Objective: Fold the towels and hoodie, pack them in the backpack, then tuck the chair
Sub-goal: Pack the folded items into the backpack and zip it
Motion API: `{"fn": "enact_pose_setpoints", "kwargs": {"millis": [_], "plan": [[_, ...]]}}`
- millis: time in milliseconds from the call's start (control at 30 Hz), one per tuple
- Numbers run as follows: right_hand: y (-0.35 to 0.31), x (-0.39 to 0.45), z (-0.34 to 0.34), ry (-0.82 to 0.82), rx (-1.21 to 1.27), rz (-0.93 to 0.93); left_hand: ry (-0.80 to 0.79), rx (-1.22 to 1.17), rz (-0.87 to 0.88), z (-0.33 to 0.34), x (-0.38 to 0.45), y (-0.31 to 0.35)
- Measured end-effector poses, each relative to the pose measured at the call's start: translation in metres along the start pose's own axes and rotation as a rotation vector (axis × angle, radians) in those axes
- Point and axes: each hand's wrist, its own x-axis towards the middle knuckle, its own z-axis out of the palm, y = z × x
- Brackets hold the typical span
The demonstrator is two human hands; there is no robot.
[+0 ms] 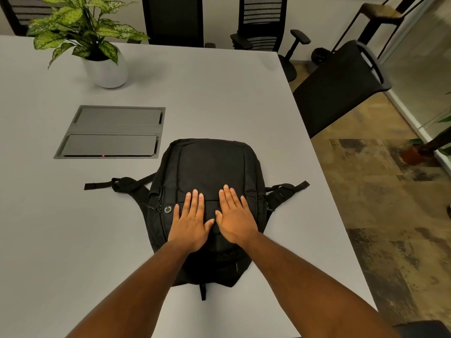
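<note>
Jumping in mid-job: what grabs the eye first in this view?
The black backpack lies flat near the table's front edge, zipped, with the left hand and right hand pressed flat on it side by side. A potted plant stands far left, and a black chair sits angled out at the right edge.
</note>
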Motion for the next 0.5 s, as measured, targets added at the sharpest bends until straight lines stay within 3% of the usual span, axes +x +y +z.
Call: {"fn": "enact_pose_setpoints", "kwargs": {"millis": [500], "plan": [[-0.023, -0.051, -0.009, 0.090, -0.037, 0.135, 0.092, 0.004, 0.155, -0.026, -0.022, -0.011]]}}
